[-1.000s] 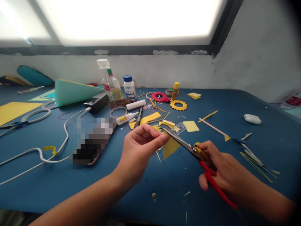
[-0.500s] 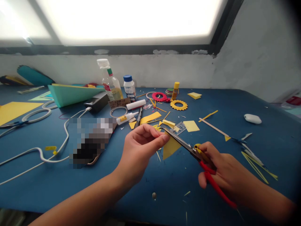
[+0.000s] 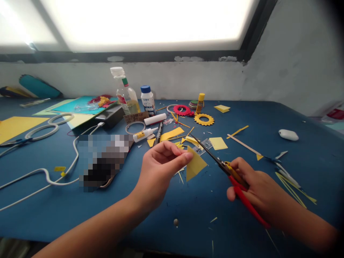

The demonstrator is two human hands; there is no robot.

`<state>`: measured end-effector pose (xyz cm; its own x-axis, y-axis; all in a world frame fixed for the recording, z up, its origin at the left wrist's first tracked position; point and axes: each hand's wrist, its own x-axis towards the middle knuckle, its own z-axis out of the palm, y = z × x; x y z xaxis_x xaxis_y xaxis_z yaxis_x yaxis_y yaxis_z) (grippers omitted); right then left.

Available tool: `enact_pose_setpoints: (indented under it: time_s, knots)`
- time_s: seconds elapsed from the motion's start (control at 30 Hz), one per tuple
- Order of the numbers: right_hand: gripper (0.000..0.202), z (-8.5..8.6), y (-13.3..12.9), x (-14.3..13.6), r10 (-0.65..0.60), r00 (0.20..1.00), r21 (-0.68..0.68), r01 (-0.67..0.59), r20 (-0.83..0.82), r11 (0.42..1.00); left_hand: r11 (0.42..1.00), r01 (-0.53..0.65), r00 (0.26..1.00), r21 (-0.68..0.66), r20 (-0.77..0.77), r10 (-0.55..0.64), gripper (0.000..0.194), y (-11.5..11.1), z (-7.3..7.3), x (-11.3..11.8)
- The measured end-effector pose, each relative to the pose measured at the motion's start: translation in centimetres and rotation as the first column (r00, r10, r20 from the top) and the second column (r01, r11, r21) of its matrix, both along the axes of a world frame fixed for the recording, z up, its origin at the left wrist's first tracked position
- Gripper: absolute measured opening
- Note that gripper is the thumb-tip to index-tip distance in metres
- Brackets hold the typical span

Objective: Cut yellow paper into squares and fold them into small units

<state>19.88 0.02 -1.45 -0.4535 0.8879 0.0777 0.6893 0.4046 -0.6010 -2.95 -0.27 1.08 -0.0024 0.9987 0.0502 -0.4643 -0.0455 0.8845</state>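
My left hand (image 3: pixel 158 175) pinches the upper left corner of a small yellow paper piece (image 3: pixel 195 165) between thumb and fingers, above the table. In my right hand (image 3: pixel 258 190) are scissors (image 3: pixel 236 182) with red and yellow handles, their dark blades pointing up and left. The blades lie just right of the paper, apart from it. Below and behind the paper, yellow scraps and thin strips lie on the blue table (image 3: pixel 150 225).
Behind the hands are a glue bottle (image 3: pixel 142 134), a yellow toothed ring (image 3: pixel 204 119), a red ring (image 3: pixel 182 110) and a clear bottle (image 3: pixel 127 96). A phone (image 3: pixel 110 165) and white cables lie left, a white case (image 3: pixel 288 135) right.
The scissors have moved off the paper to the right, and their blades look closer together. At the back left, the raised green sheet has dropped lower, showing blue sheets and red and orange pieces.
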Motion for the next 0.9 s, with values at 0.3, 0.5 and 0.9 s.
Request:
enact_pose_setpoints:
  time_s: [0.3, 0.5, 0.9]
  knots:
    - [0.030, -0.7, 2.4, 1.2, -0.110, 0.954, 0.067, 0.095, 0.280, 0.993, 1.000, -0.019, 0.999, -0.016, -0.042, 0.018, 0.019, 0.4, 0.0, 0.2]
    - [0.038, -0.5, 3.9, 2.2, 0.013, 0.971, 0.111, -0.040, 0.238, 0.993, 0.990, 0.044, 0.986, -0.136, -0.150, -0.065, 0.017, 0.8, -1.2, 0.7]
    - [0.017, 2.1, 2.5, -1.2, 0.158, 0.952, 0.377, -0.050, -0.261, 0.925, 0.923, 0.236, 0.971, -0.305, 0.032, -0.238, 0.013, 1.0, -0.9, 2.7]
